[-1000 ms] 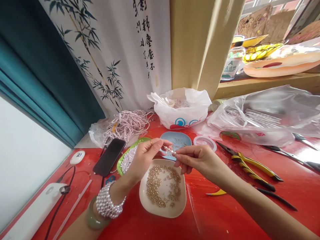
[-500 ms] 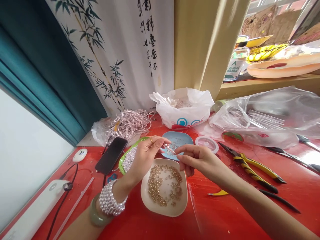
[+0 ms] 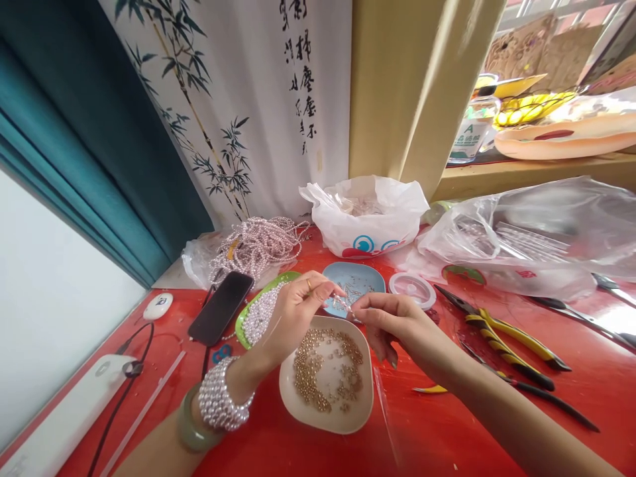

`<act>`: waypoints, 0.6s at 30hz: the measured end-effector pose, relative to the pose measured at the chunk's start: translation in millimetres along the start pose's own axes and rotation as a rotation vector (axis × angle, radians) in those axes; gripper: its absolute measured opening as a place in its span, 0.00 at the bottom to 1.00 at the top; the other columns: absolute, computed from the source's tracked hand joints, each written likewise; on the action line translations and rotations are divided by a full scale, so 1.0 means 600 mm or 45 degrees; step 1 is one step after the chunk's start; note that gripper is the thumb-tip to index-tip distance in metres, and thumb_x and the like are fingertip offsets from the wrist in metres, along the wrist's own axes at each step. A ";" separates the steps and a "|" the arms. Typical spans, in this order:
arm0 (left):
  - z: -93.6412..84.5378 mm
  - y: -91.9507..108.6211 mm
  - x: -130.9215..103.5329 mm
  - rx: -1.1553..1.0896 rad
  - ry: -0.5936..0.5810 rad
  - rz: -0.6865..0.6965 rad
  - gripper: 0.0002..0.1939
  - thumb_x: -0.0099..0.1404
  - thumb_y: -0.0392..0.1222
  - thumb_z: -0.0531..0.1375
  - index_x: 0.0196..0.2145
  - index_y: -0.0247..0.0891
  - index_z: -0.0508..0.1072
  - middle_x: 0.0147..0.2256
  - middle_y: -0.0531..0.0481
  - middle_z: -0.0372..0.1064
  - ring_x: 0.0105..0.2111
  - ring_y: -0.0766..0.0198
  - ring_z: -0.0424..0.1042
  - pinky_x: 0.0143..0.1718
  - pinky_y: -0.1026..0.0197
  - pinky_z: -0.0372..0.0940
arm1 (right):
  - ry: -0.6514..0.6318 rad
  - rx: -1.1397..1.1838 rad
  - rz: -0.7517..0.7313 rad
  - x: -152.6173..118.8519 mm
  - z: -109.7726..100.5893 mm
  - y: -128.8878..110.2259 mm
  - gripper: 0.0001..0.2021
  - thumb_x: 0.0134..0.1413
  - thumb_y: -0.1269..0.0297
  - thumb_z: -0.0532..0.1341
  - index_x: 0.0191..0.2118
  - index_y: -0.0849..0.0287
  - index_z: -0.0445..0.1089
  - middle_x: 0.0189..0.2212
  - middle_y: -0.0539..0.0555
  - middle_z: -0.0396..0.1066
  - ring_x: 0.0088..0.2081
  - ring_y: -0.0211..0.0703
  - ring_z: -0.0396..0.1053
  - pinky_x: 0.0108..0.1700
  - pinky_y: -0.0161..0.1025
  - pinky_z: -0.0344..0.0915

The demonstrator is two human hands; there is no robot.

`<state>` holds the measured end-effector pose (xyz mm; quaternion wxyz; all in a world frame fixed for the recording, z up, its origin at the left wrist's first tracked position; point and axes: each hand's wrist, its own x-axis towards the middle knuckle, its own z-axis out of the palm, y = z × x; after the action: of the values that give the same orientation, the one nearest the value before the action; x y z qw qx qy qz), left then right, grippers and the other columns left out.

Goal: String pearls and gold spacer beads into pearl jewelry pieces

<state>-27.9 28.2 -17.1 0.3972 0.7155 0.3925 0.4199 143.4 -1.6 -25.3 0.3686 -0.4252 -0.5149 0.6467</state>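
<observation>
Between the fingertips of both hands is a small piece of light beadwork, too fine to make out fully. My left hand pinches its left end, and my right hand pinches the right end, the lower fingers curled loosely. Below them sits a cream dish of gold beads. Just behind is a blue dish with small metallic pieces. A green dish of pearly beads lies partly behind my left hand. Pearl strands and a green bangle circle my left wrist.
A phone and heaped bead strands lie left. Plastic bags stand behind. A round clear lid, yellow-black pliers and scissors are right. A white power strip with a cable is at lower left.
My right hand has tilted slightly, its lower fingers spreading a little away from the cream dish. Both hands still pinch the beadwork. The view has shifted slightly.
</observation>
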 end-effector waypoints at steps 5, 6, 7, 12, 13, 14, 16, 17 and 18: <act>0.002 -0.001 0.001 -0.112 0.006 -0.065 0.12 0.63 0.44 0.53 0.33 0.39 0.75 0.31 0.51 0.69 0.29 0.66 0.65 0.33 0.64 0.61 | 0.000 0.080 -0.001 0.001 0.001 0.001 0.10 0.51 0.61 0.56 0.28 0.62 0.66 0.08 0.44 0.62 0.09 0.27 0.52 0.12 0.26 0.47; 0.002 -0.001 0.001 -0.129 0.008 -0.070 0.12 0.63 0.44 0.53 0.33 0.39 0.75 0.31 0.50 0.69 0.30 0.66 0.65 0.33 0.64 0.61 | 0.011 0.082 -0.007 0.001 0.002 0.001 0.10 0.51 0.60 0.56 0.28 0.62 0.66 0.08 0.43 0.61 0.09 0.27 0.52 0.12 0.26 0.47; 0.003 -0.001 0.001 -0.141 0.008 -0.076 0.13 0.63 0.44 0.52 0.34 0.39 0.75 0.32 0.50 0.69 0.30 0.65 0.65 0.34 0.64 0.61 | 0.024 0.076 -0.014 0.001 0.003 0.001 0.11 0.51 0.59 0.56 0.28 0.62 0.66 0.07 0.43 0.61 0.09 0.27 0.51 0.12 0.26 0.47; 0.006 -0.001 -0.001 -0.167 -0.017 -0.120 0.14 0.63 0.45 0.52 0.34 0.38 0.75 0.35 0.48 0.68 0.31 0.65 0.65 0.34 0.64 0.61 | 0.055 -0.028 -0.005 0.001 0.006 0.001 0.15 0.51 0.55 0.55 0.31 0.64 0.68 0.06 0.42 0.58 0.07 0.27 0.50 0.11 0.26 0.45; 0.006 -0.001 -0.001 -0.174 -0.019 -0.129 0.14 0.63 0.45 0.52 0.34 0.38 0.75 0.35 0.48 0.68 0.31 0.65 0.65 0.34 0.64 0.61 | 0.053 -0.041 -0.001 0.001 0.006 0.002 0.15 0.51 0.55 0.55 0.31 0.64 0.68 0.06 0.42 0.58 0.08 0.27 0.50 0.11 0.26 0.45; 0.007 -0.002 -0.001 -0.181 -0.019 -0.142 0.13 0.63 0.45 0.52 0.34 0.38 0.75 0.35 0.49 0.68 0.30 0.66 0.65 0.34 0.64 0.60 | 0.049 -0.049 0.002 0.002 0.005 0.003 0.14 0.51 0.55 0.55 0.31 0.64 0.68 0.06 0.42 0.58 0.08 0.26 0.49 0.11 0.26 0.44; 0.007 -0.004 0.000 -0.209 -0.015 -0.172 0.13 0.62 0.45 0.53 0.33 0.39 0.75 0.34 0.50 0.68 0.29 0.66 0.65 0.33 0.64 0.60 | 0.041 -0.055 0.008 0.003 0.003 0.006 0.14 0.51 0.56 0.55 0.28 0.63 0.68 0.06 0.42 0.58 0.08 0.26 0.48 0.11 0.25 0.42; 0.008 -0.006 0.000 -0.228 -0.012 -0.190 0.13 0.62 0.46 0.53 0.33 0.39 0.75 0.34 0.50 0.69 0.28 0.67 0.65 0.33 0.64 0.60 | 0.042 -0.056 0.010 0.004 0.002 0.007 0.14 0.50 0.56 0.56 0.27 0.63 0.68 0.05 0.43 0.58 0.08 0.25 0.48 0.11 0.25 0.42; 0.008 -0.007 0.001 -0.249 -0.006 -0.206 0.13 0.61 0.46 0.54 0.32 0.38 0.75 0.33 0.50 0.69 0.28 0.67 0.65 0.33 0.64 0.60 | 0.046 -0.055 0.013 0.004 0.001 0.008 0.13 0.50 0.57 0.55 0.26 0.63 0.67 0.06 0.43 0.58 0.08 0.25 0.48 0.11 0.26 0.42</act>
<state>-24.3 28.9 -22.4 0.4987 0.6403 0.4051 0.4209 141.7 -0.4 -30.5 0.3654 -0.4473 -0.5200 0.6293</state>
